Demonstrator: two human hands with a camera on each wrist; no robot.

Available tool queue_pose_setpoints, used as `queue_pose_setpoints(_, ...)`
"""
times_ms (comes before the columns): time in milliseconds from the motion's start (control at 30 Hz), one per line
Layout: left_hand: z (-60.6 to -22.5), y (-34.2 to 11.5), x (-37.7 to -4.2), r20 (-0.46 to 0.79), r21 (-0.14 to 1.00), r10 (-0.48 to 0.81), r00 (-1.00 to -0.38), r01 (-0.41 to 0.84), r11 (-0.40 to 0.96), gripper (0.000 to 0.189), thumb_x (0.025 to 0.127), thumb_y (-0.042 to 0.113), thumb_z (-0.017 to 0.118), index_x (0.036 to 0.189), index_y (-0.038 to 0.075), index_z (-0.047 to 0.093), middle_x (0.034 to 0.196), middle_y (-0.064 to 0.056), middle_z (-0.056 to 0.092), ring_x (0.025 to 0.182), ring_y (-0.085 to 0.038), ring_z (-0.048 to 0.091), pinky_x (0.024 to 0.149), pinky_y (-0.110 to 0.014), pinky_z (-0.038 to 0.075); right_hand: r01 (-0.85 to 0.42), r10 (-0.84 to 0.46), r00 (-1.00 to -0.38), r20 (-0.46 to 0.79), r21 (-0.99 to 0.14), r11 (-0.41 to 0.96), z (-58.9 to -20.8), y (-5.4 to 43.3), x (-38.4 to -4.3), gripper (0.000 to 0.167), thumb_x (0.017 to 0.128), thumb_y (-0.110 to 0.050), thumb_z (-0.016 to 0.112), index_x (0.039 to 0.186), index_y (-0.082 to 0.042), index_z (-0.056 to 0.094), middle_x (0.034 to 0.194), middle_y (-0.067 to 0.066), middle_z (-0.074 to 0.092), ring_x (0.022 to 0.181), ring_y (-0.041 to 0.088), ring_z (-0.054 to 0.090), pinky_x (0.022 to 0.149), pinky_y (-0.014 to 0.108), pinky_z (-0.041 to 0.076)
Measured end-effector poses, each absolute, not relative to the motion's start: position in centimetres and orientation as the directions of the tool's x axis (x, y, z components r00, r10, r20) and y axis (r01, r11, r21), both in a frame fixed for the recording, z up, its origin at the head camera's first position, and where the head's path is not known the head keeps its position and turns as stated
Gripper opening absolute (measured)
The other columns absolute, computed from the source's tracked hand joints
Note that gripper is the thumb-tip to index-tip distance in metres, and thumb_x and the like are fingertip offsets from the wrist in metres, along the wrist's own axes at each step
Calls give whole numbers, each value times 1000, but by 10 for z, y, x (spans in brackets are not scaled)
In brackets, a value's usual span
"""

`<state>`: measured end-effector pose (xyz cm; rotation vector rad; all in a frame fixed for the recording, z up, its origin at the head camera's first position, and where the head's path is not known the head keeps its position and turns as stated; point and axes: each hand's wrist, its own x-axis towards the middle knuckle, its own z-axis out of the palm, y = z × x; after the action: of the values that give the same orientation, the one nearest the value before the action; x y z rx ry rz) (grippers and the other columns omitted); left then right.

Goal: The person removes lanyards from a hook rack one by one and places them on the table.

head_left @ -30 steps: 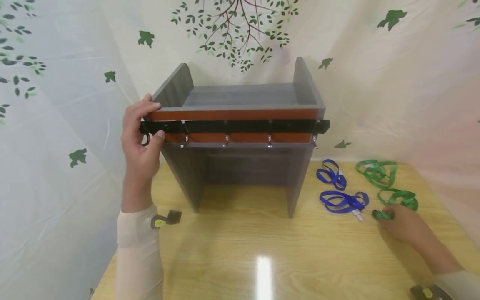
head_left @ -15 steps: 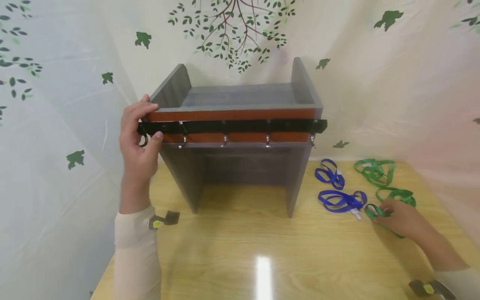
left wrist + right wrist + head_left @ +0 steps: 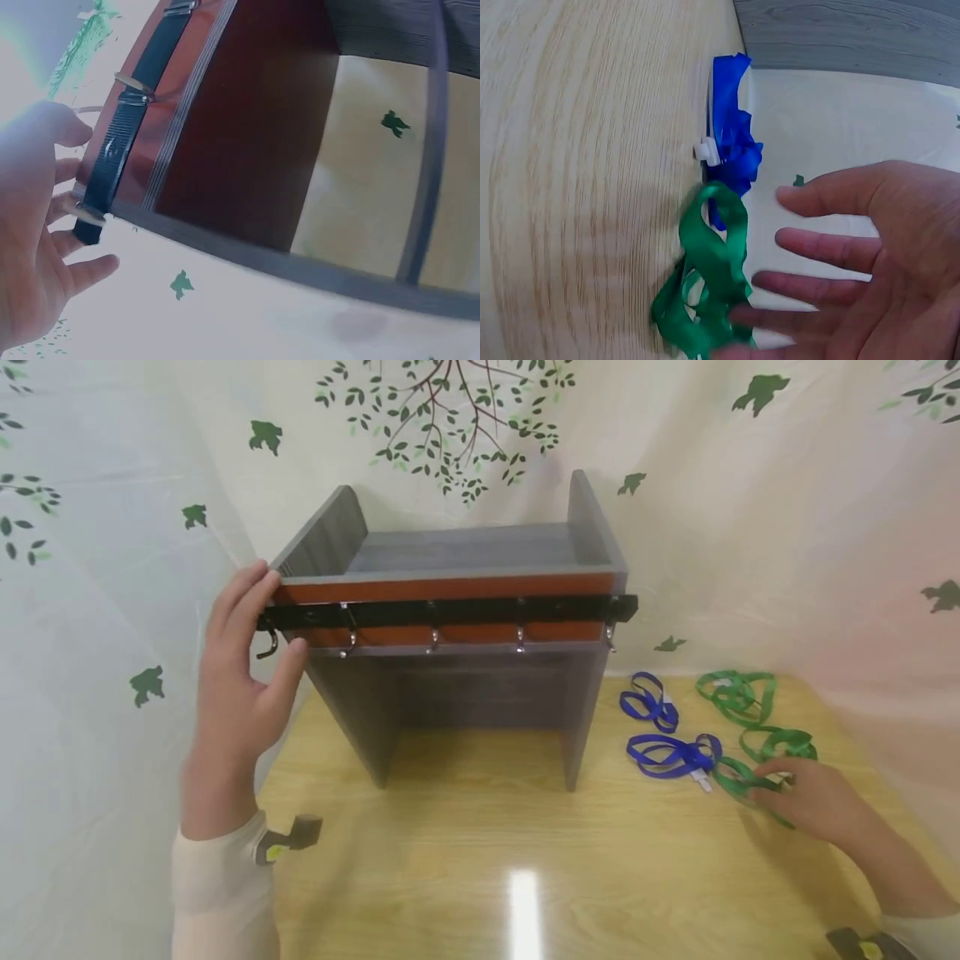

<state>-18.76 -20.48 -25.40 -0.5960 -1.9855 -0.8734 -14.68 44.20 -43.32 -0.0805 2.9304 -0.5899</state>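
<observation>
My left hand point(image 3: 243, 668) is at the left end of a black hook rail point(image 3: 480, 611) on the front of a grey wooden shelf point(image 3: 468, 547). Its fingers are extended by the shelf's corner, and the thumb is spread away from the rail. In the left wrist view the fingers point(image 3: 94, 274) fan out around the rail's end. My right hand point(image 3: 813, 797) hovers with spread fingers over a loosely looped green lanyard point(image 3: 716, 244) on the table. That lanyard lies against a blue lanyard point(image 3: 739, 161) with a white clip point(image 3: 707, 151).
Another blue lanyard point(image 3: 663, 717) and two green lanyards, one farther back point(image 3: 738, 697), lie on the wooden table point(image 3: 450, 868) right of the shelf. Metal hooks point(image 3: 520, 639) stick out from the rail. A leaf-patterned cloth point(image 3: 712, 527) hangs behind.
My right hand has set the green lanyard down beside the blue one and loosened its fingers. My left hand has eased off the rail, its thumb and fingers spreading; the view has shifted slightly.
</observation>
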Motion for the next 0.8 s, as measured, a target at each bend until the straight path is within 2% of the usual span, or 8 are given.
queue_pose_setpoints(133, -273, -219, -171, 793, 441, 73, -604, 653, 616, 71, 103, 25, 66, 164, 7, 35, 171, -6, 36, 157, -23, 40, 122, -18, 36, -20, -81, -988, -129, -416, 909, -430, 443, -141, 50, 104, -35, 66, 130, 8, 65, 136, 45, 57, 107, 56, 70, 73, 60, 62)
queue_pose_setpoints(267, -295, -233, -159, 696, 517, 86, -713, 581, 629, 81, 103, 15, 64, 170, 18, 18, 175, -5, 27, 156, -34, 42, 118, -9, 34, -11, -77, -988, -137, -433, 901, -426, 445, -134, 49, 107, -36, 61, 130, 7, 65, 132, 40, 64, 99, 46, 75, 67, 50, 62)
queue_pose_setpoints(333, -305, -237, -155, 627, 544, 99, -773, 525, 655, 83, 104, 14, 63, 171, 23, 15, 174, -7, 29, 153, -41, 43, 115, -5, 33, -19, -80, -989, -123, -431, 902, -424, 446, -131, 48, 107, -35, 61, 129, 7, 65, 128, 39, 66, 100, 48, 74, 68, 51, 62)
queue_pose_setpoints(400, -314, -241, -151, 557, 549, 111, -823, 466, 694, 80, 105, 17, 62, 171, 25, 18, 171, -11, 34, 150, -43, 45, 116, -8, 35, -28, -81, -991, -107, -422, 906, -421, 446, -127, 47, 106, -35, 62, 128, 7, 65, 128, 39, 66, 104, 54, 71, 72, 56, 62)
queue_pose_setpoints(500, -326, -242, -146, 483, 519, 131, -866, 404, 753, 71, 106, 24, 62, 168, 18, 28, 164, -18, 42, 142, -45, 49, 118, -36, 46, -40, -78, -994, -80, -398, 916, -418, 444, -123, 46, 105, -38, 63, 127, 3, 68, 131, 42, 63, 104, 59, 67, 74, 62, 59)
queue_pose_setpoints(600, -335, -241, -139, 448, 459, 128, -885, 351, 816, 57, 106, 29, 62, 155, 6, 45, 150, -23, 53, 125, -46, 57, 98, -60, 51, -37, -68, -996, -64, -402, 915, -416, 437, -122, 48, 105, -42, 63, 130, -1, 67, 141, 44, 55, 112, 65, 60, 79, 70, 55)
queue_pose_setpoints(700, -339, -238, -132, 395, 430, 98, -914, 277, 859, 42, 106, 34, 62, 131, 1, 55, 128, -20, 62, 104, -42, 65, 83, -58, 53, -64, -82, -996, -21, -445, 893, -419, 427, -121, 52, 105, -42, 64, 138, -2, 63, 151, 44, 45, 127, 70, 48, 92, 83, 44)
queue_pose_setpoints(800, -341, -235, -127, 327, 433, 99, -940, 242, 868, 34, 106, 36, 62, 116, 4, 55, 113, -15, 64, 98, -36, 67, 82, -53, 54, -138, -120, -990, 68, -495, 858, -425, 418, -121, 54, 104, -37, 66, 144, -2, 57, 159, 40, 39, 147, 68, 28, 104, 91, 25)
